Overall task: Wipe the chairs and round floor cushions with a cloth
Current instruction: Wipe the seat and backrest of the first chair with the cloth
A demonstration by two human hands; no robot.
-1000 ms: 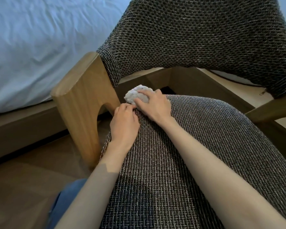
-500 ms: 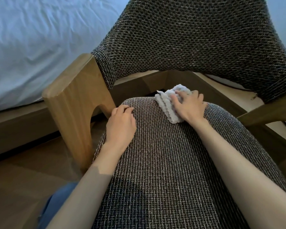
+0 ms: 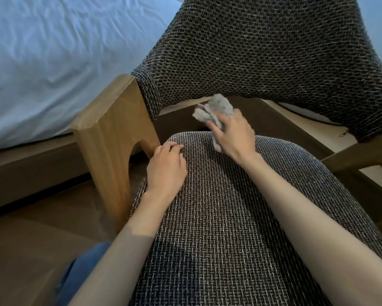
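- Your right hand has carried the cloth along the rear edge of the seat cushion. 1 second ago it sat at the rear left corner by the wooden arm, and half a second ago it lay spread flat at mid-edge.
- The cloth is now bunched up, and your fingers are curled around it. It sits at the back rim of the seat, in front of the gap under the backrest. It is blurred, so you cannot tell whether its lower fold touches the weave.
- Your left hand has stayed on the seat's rear left part. Its fingers are loosely curled on the fabric and hold nothing.
- Judging by this, the rear-edge pass looks finished, and you are probably regathering the cloth for the backrest or the wider seat. Most of the seat in front of you seems not yet covered.
- No round floor cushion or 2nd chair is in view.
- There are no containers in view, only the pale bed sheet at left and the wooden floor below.
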